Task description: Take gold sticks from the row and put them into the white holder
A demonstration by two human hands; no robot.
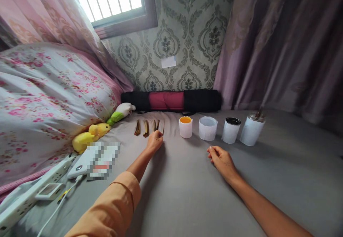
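My left hand [155, 141] is closed in a pinch at the lower end of a thin brown strip [163, 126], the rightmost of a row on the grey sheet. Left of it lie small bundles of similar strips [146, 128]; the hand partly covers the nearest bundle [154, 124]. My right hand [222, 161] hovers low or rests on the sheet, fingers curled and thumb against the index finger, with nothing visible in it. Beyond it stand a white-wrapped cup with orange inside [185, 129], a wider pale cup [207, 131], a dark-topped container [230, 131] and a wrapped jar [251, 131].
A black and maroon roll [167, 101] lies along the patterned wall. Plush toys [88, 135], a white power bank [83, 162], a cable and a power strip [34, 190] lie at left, beside floral bedding [53, 87]. A stick rises from the jar. Curtains [281, 44] hang at right.
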